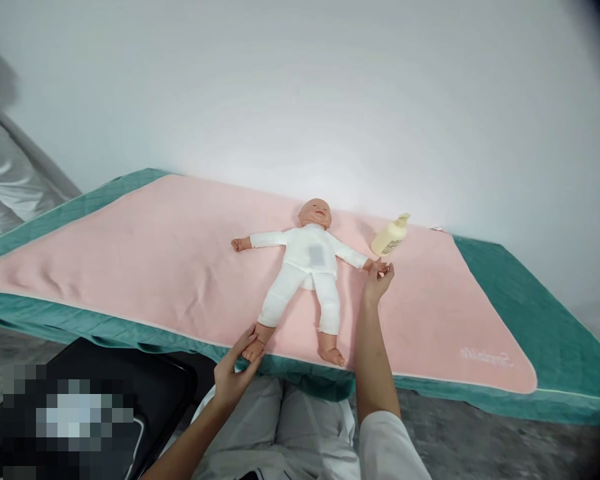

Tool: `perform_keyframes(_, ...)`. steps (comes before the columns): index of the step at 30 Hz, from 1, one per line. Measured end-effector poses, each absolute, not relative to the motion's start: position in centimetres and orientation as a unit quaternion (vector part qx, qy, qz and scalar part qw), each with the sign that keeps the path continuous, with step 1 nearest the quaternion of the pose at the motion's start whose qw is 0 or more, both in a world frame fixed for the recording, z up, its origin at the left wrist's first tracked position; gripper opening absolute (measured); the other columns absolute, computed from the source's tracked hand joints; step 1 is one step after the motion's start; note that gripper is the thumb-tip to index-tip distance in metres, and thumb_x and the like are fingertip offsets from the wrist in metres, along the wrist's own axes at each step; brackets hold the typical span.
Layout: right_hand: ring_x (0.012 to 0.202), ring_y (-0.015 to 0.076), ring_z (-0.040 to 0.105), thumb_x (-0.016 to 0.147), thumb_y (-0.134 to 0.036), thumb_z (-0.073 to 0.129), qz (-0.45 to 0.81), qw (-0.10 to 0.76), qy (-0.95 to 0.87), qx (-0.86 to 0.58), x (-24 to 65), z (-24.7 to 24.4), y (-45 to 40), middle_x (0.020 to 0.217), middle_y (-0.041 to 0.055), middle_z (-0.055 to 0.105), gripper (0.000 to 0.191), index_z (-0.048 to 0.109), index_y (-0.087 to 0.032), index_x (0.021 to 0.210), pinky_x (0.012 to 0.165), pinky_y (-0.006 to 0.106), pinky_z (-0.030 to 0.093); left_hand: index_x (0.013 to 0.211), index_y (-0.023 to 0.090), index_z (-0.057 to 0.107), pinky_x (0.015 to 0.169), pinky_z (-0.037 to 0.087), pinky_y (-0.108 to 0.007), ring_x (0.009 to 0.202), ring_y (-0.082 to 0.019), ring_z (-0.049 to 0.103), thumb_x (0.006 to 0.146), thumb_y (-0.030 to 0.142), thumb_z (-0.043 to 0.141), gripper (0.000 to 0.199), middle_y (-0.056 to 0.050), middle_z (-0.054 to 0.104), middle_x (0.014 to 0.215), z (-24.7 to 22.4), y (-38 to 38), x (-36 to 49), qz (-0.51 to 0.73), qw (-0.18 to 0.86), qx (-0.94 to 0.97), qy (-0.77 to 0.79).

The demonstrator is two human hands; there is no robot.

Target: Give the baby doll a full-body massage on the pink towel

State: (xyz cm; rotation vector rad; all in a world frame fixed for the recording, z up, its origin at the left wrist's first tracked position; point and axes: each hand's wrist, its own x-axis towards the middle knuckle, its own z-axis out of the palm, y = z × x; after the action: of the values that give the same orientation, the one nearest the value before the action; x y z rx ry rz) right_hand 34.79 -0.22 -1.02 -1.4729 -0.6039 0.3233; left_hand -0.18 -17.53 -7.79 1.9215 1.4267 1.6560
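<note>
A baby doll [300,248] in a white top and white trousers lies on its back on a pink mat [165,247], arms spread and feet toward me. My left hand [234,375] grips the doll's bare foot at the mat's near edge, thumb on one side and fingers on the other. Out to the right, the fingers of my right hand [379,283] are closed around the doll's hand. Just beyond that hand stands a pale yellow pump bottle [390,237], slanted in the view. A greyish square patch shows on the doll's top.
Under the mat is a bed or table with a green cover [505,287], set against a white wall [300,87]. A black chair-like object [160,380] is at the lower left, partly pixelated. White fabric [10,167] hangs at the far left.
</note>
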Motion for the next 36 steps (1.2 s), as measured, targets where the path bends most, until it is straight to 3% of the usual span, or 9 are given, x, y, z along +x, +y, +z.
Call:
perform_keyframes(5,0.110,0.0209,0.062,0.081,-0.045,0.058,0.100,0.737,-0.281,-0.607,33.7,0.0,-0.6,0.137,0.0161,0.050,0.065,0.041,-0.017,0.137,0.095,0.039,0.051,0.121,0.019,0.061,0.095,0.056,-0.042,0.110,-0.027,0.066,0.081,0.018,0.069,0.041,-0.012,0.066,0.124,-6.7,-17.2,-0.2,0.595,0.154,0.635,0.468)
perform_keyframes(9,0.115,0.0226,0.060,0.080,-0.045,0.064,0.099,0.755,-0.339,-0.553,32.4,0.3,-0.9,0.132,0.0146,0.055,0.061,0.049,-0.018,0.132,0.094,0.040,0.053,0.122,0.019,0.061,0.097,0.055,-0.044,0.112,-0.027,0.065,0.080,0.015,0.069,0.043,-0.011,0.067,0.122,-5.1,-16.5,0.4,0.621,0.169,0.622,0.445)
perform_keyframes(13,0.119,0.0231,0.058,0.083,-0.043,0.064,0.085,0.729,-0.427,-0.528,31.3,0.1,-1.4,0.126,0.0131,0.058,0.047,0.060,-0.016,0.121,0.093,0.039,0.055,0.122,0.020,0.061,0.096,0.056,-0.046,0.111,-0.028,0.065,0.080,0.015,0.069,0.043,-0.012,0.067,0.122,-3.6,-15.0,1.5,0.634,0.169,0.619,0.432)
perform_keyframes(21,0.117,0.0227,0.062,0.088,-0.027,0.057,-0.017,0.643,-0.606,-0.468,30.5,-0.4,-1.7,0.117,0.0100,0.069,0.034,0.065,-0.019,0.120,0.102,0.046,0.051,0.121,0.018,0.058,0.102,0.052,-0.047,0.120,-0.028,0.060,0.082,0.029,0.069,0.042,-0.013,0.064,0.127,-0.5,-12.0,3.9,0.622,0.206,0.622,0.429)
perform_keyframes(36,0.126,0.0209,0.056,0.089,-0.026,0.059,0.000,0.556,-0.727,-0.404,30.4,-0.7,-1.3,0.121,0.0053,0.069,0.026,0.069,-0.023,0.113,0.108,0.047,0.049,0.118,0.020,0.059,0.098,0.054,-0.041,0.116,-0.025,0.062,0.084,0.036,0.067,0.038,-0.009,0.066,0.125,5.5,-8.7,6.5,0.560,0.218,0.672,0.432)
